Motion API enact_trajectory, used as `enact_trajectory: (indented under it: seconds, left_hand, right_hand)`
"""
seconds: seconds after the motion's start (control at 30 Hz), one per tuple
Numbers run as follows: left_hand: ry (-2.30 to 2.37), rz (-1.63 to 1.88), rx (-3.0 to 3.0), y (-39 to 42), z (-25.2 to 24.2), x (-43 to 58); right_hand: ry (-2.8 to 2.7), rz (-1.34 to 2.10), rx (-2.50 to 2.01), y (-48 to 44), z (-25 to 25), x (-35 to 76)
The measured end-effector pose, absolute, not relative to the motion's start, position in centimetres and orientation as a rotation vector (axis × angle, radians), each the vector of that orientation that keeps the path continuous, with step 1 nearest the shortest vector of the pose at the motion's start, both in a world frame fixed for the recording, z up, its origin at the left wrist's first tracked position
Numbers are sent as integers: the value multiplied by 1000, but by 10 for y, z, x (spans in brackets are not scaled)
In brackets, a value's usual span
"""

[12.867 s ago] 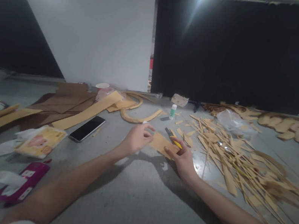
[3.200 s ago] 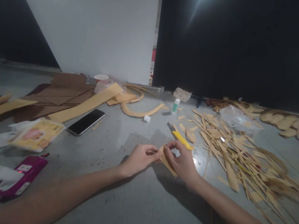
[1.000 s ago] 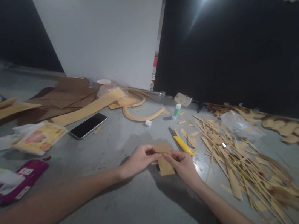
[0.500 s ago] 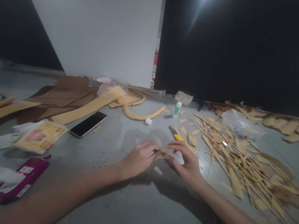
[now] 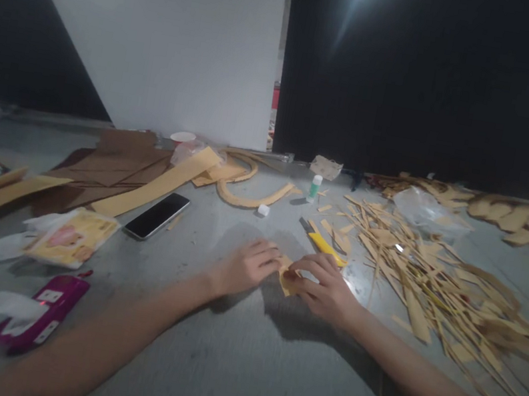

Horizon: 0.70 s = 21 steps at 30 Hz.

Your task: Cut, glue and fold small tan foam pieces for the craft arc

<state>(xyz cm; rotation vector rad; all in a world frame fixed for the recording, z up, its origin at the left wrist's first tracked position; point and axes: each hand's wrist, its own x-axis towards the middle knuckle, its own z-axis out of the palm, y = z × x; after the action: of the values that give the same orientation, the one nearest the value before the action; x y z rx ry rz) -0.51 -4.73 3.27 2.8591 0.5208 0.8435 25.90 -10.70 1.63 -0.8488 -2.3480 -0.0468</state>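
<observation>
Between my two hands is a small tan piece (image 5: 287, 282), its broad face now showing. My left hand (image 5: 250, 266) is closed on its left edge, thumb and fingers pressed together. The fingers of my right hand (image 5: 325, 286) pinch its right side. Just beyond my right hand lies a yellow utility knife (image 5: 326, 247). A glue stick (image 5: 315, 189) with a green label stands upright farther back, and a small white cap (image 5: 263, 210) lies to its left.
Tan strips and scraps (image 5: 413, 277) are heaped on the right, near a clear plastic bag (image 5: 425, 208). On the left are a phone (image 5: 157, 216), brown sheets (image 5: 118, 163), a tissue pack (image 5: 75, 237) and a purple device (image 5: 45, 310). A curved tan strip (image 5: 244, 200) lies behind.
The tan piece has turned from nearly edge-on to show its broad face. My right hand has come in closer over it, fingers lower. The view has shifted slightly.
</observation>
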Motion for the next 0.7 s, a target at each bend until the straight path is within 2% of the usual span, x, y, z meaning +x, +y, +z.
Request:
enact_trajectory:
  seconds: [0.3, 0.7]
  left_hand:
    - [592, 541, 2687, -38, 21, -9]
    - [567, 514, 2806, -29, 12, -12]
  right_hand:
    - [-2524, 248, -774, -112, 34, 253]
    - [-2559, 111, -1089, -134, 12, 221]
